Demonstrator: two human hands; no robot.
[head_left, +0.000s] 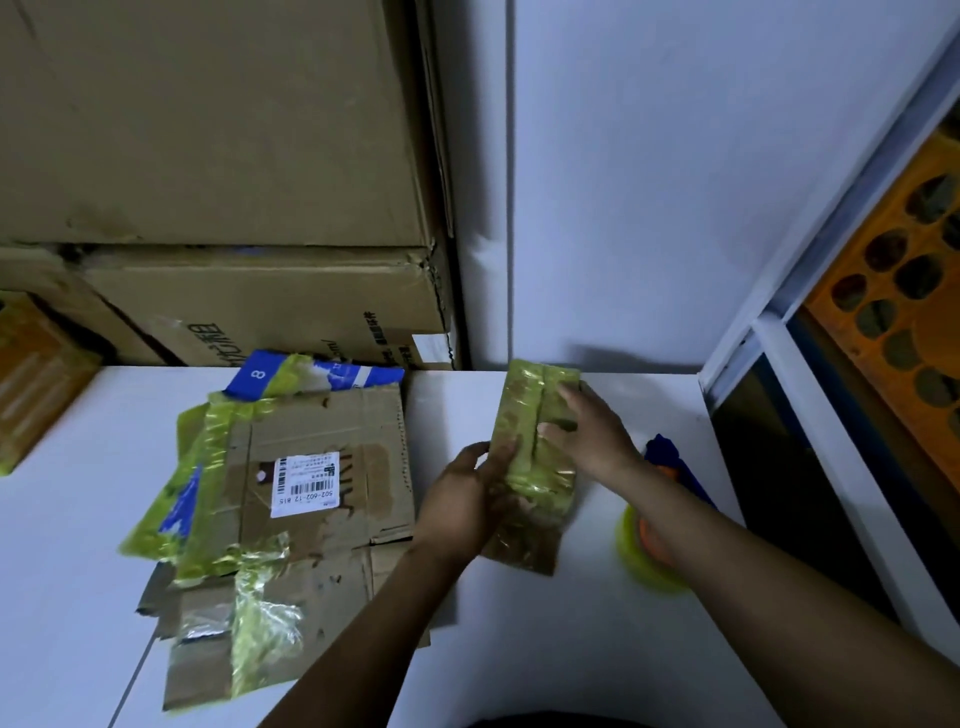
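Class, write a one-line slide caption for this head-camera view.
Left hand and right hand hold a tape-wrapped cardboard piece over a white table beside flattened cartons.

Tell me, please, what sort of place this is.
Probably a storeroom or parcel-packing corner: cartons are stacked by the wall, a flattened carton with a shipping label lies on the table, and the left hand and right hand hold a taped packet.
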